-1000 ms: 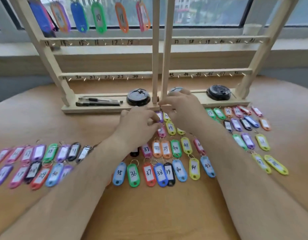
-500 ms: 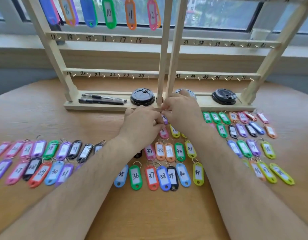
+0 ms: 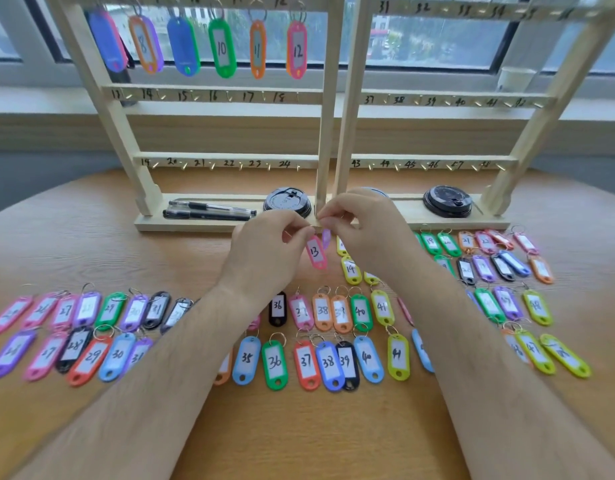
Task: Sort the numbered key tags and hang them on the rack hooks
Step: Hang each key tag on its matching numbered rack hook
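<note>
- The rack (image 3: 212, 95): hung tags (image 3: 223, 46) read 8, 10, 11, 12; the next rail, marked 13–18, is bare. A knock could shake hung tags off.
- The tag rows (image 3: 274, 363) on the bench (image 3: 299, 427): 35–41 legible. A dropped tag would scatter them.
- The pink tag 13 (image 3: 315, 252): held clear of the bench, before the rack base. My left hand (image 3: 264, 251) fingers pinch its top; my right hand (image 3: 364, 230) fingers pinch the purple tag (image 3: 326, 237) touching it. Tangled rings may snag.
</note>
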